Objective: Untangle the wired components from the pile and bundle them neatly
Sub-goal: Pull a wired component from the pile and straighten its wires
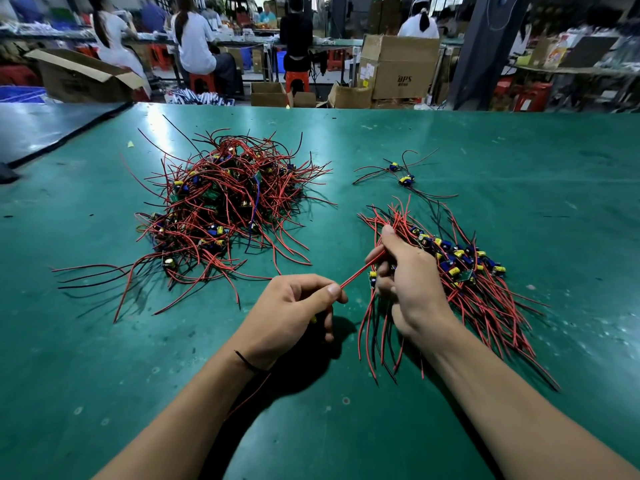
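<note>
Bundling step, 1 lead at a time. Pinching red wire (pixel 360 271) taut w/ L hand (pixel 298 310); gripping bundle (pixel 474 282) w/ R hand (pixel 412 282), right of pile (pixel 225 209) on bench (pixel 519 150). Next, prob.: align wire w/ rest, regrip.

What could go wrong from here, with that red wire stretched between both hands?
The red wire, pinched by the left hand and running into the right hand, looks taut; pulling harder might strain where it joins its component. The sorted bundle in that right hand's grip looks untied, so its wires could splay or tangle.
</note>
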`<state>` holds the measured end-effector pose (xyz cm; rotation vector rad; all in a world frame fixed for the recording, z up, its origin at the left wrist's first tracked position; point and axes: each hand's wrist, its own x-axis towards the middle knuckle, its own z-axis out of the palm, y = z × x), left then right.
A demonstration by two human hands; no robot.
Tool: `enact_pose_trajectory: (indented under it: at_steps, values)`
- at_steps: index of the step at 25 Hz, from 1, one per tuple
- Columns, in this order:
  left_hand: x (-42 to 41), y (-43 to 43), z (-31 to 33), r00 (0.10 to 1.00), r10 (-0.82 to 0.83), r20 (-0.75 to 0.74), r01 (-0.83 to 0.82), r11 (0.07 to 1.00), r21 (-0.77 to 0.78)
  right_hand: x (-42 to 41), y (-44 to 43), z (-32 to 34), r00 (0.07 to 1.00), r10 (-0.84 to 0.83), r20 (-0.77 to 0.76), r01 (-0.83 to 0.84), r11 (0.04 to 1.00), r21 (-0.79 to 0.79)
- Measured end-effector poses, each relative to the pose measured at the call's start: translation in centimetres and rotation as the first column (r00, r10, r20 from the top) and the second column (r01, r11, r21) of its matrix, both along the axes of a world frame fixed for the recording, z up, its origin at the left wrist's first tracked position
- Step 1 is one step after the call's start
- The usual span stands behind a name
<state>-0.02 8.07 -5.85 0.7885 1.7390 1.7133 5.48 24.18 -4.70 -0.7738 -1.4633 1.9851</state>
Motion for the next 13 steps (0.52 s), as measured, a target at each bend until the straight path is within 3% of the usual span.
enact_pose_trajectory:
  at_steps: [2, 5, 13]
  values:
    - [0.1, 0.0, 0.1, 0.999, 0.003, -0.034, -0.003, 1.0, -0.019, 0.1, 0.0, 0.1, 0.999, 0.037, 0.013, -0.036, 0.996, -0.083]
    - [0.2, 0.1, 0.3, 1.0, 0.015, 0.004, -0.015, 1.0, -0.028, 0.5, -0.1, 0.1, 0.998, 0.062, 0.027, -0.06, 0.996, -0.069]
    - [0.1, 0.3, 1.2, 0.936, 0.197, 0.293, -0.235, 0.967, 0.102, 0.6, -1.1, -0.1, 0.994, 0.105, -0.02, -0.102, 0.99, 0.102]
